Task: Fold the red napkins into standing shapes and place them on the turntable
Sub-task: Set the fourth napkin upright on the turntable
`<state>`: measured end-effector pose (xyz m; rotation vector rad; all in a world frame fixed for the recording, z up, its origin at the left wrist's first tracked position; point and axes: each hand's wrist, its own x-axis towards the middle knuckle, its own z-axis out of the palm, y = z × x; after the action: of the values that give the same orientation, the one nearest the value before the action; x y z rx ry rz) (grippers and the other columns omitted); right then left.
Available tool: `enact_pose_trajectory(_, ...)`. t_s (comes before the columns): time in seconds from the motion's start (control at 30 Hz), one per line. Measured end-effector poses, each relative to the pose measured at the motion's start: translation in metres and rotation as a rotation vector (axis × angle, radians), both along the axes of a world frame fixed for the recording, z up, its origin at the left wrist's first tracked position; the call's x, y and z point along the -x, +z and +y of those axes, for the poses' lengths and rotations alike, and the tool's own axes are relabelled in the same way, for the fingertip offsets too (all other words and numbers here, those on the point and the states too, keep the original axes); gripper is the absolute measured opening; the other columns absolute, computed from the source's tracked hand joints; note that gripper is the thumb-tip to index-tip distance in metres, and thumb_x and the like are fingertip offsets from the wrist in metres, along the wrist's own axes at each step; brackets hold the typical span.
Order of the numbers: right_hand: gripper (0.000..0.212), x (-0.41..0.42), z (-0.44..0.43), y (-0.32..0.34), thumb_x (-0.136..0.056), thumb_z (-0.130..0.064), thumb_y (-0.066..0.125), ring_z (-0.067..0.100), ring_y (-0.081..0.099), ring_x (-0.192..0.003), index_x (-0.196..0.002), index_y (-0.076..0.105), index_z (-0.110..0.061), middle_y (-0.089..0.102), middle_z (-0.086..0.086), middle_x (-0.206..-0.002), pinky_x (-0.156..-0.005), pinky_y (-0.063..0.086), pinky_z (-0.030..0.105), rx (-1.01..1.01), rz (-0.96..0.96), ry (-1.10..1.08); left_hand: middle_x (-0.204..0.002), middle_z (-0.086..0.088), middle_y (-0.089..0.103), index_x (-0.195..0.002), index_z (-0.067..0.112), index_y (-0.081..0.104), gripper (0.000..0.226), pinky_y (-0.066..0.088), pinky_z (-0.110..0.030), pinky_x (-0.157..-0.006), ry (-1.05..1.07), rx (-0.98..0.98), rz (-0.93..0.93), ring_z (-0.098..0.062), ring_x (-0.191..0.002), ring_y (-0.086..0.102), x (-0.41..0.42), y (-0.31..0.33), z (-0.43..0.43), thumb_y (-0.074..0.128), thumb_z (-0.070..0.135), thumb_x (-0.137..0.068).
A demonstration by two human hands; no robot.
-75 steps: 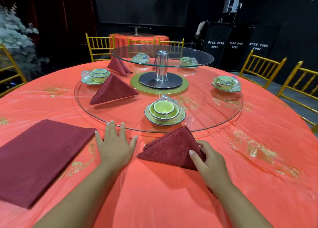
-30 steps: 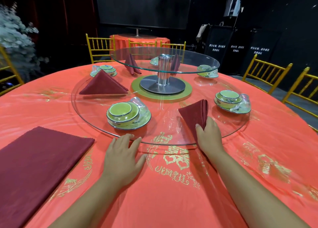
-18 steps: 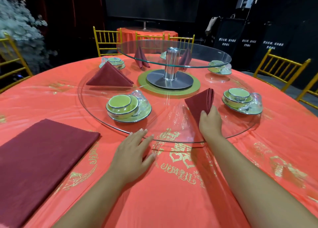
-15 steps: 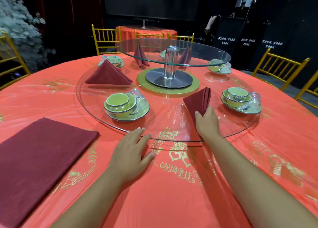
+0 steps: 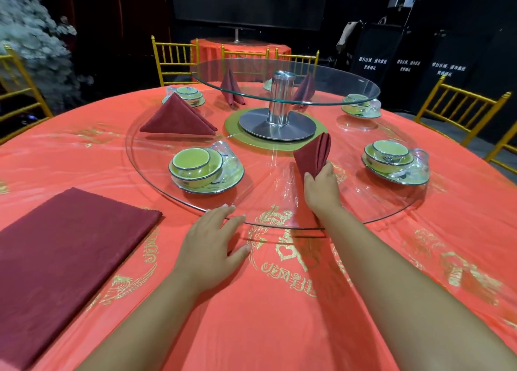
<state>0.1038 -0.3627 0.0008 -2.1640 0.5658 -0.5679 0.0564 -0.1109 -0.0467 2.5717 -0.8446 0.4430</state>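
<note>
While the right hand (image 5: 321,184) steadies a folded napkin (image 5: 313,153) on end, its fingers are closed round the cloth's lower corner, likely so the dark red shape settles upright before being let go. The napkin stands on the lower glass turntable (image 5: 268,194), near the front rim. It sits between a green cup and saucer (image 5: 201,169) on the left and a second cup set (image 5: 391,158) on the right, which suggests one napkin per place setting. The left hand (image 5: 212,239) lies on the orange tablecloth (image 5: 251,314) with fingers straight and slightly spread. Its fingertips touch the glass rim, probably to stop the disc from spinning. A tented napkin (image 5: 179,117) already stands further back on the left. A flat napkin (image 5: 64,247) waits at the near left, within reach for the next fold.
</note>
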Motion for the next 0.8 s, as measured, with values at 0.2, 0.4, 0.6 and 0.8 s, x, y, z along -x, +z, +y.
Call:
enact_pose_trajectory(0.2, 0.063, -0.006, -0.006, -0.004, -0.095, -0.019, 0.05, 0.036, 0.037, -0.13, -0.144, 0.019, 0.004, 0.035, 0.023, -0.144, -0.106, 0.034, 0.04, 0.055, 0.046, 0.024, -0.136, -0.006, 0.054, -0.123, 0.02, 0.062, 0.056, 0.04, -0.045, -0.105, -0.001, 0.011, 0.001, -0.027, -0.129, 0.047, -0.001, 0.0, 0.0, 0.063, 0.048, -0.076)
enact_pose_trajectory(0.4, 0.088, 0.027, -0.002, -0.002, -0.093, -0.034, 0.054, 0.031, 0.011, -0.145, -0.148, -0.004, 0.003, 0.007, 0.02, -0.157, -0.117, 0.011, 0.037, 0.301, 0.241, 0.127, -0.135, -0.005, 0.054, -0.123, 0.021, 0.062, 0.055, 0.041, -0.044, -0.103, 0.002, 0.02, -0.013, -0.027, -0.128, 0.048, -0.002, -0.001, 0.001, 0.062, 0.049, -0.075)
enact_pose_trajectory(0.6, 0.078, 0.129, 0.012, -0.008, -0.093, -0.045, 0.049, 0.017, 0.0, -0.147, -0.152, 0.008, -0.012, 0.0, 0.006, -0.16, -0.115, -0.001, 0.024, 0.536, 0.258, 0.385, -0.136, -0.005, 0.054, -0.125, 0.021, 0.061, 0.054, 0.039, -0.043, -0.104, -0.003, 0.008, -0.011, -0.026, -0.13, 0.046, -0.001, 0.0, 0.001, 0.066, 0.047, -0.077)
enact_pose_trajectory(0.8, 0.075, 0.209, 0.027, -0.04, -0.093, -0.063, 0.029, 0.008, -0.012, -0.145, -0.152, 0.005, -0.025, -0.007, -0.005, -0.16, -0.112, -0.015, 0.02, 0.7, 0.389, 0.57, -0.133, -0.011, 0.057, -0.123, 0.011, 0.064, 0.048, 0.039, -0.042, -0.104, -0.015, 0.085, 0.028, -0.029, -0.127, 0.05, 0.004, 0.003, 0.002, 0.076, 0.025, -0.079)
